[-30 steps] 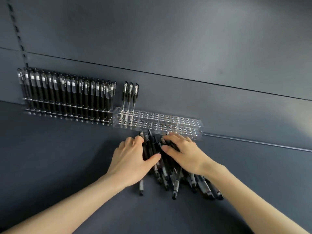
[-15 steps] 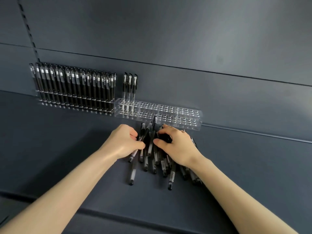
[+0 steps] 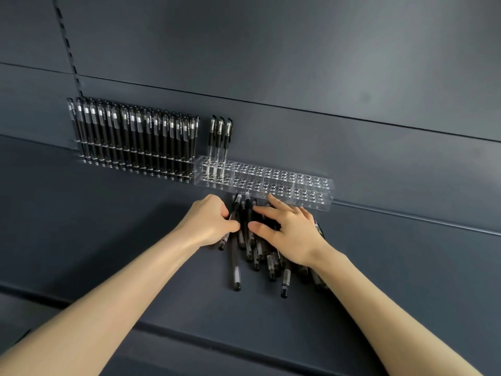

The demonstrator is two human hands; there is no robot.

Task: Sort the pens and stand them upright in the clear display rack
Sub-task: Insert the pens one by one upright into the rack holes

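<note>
Labels on the pens are white print, too blurry to read. Dark blue-grey shelf (image 3: 108, 226), matching wall panels (image 3: 298, 63). The clear rack (image 3: 311, 191) sits along the shelf's back edge with three pens (image 3: 220, 134) upright at its left end, and the pile of pens (image 3: 260, 256) is just in front. Left hand (image 3: 210, 221) was flat a second ago, now it's pinching one pen (image 3: 235, 206). Right hand (image 3: 291, 234) lies flat on the pile, fingers spread.

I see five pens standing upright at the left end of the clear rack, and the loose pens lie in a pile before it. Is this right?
Not five: the head view shows three pens standing at the left end of the clear rack. The loose pens do lie in a pile before it.
</note>
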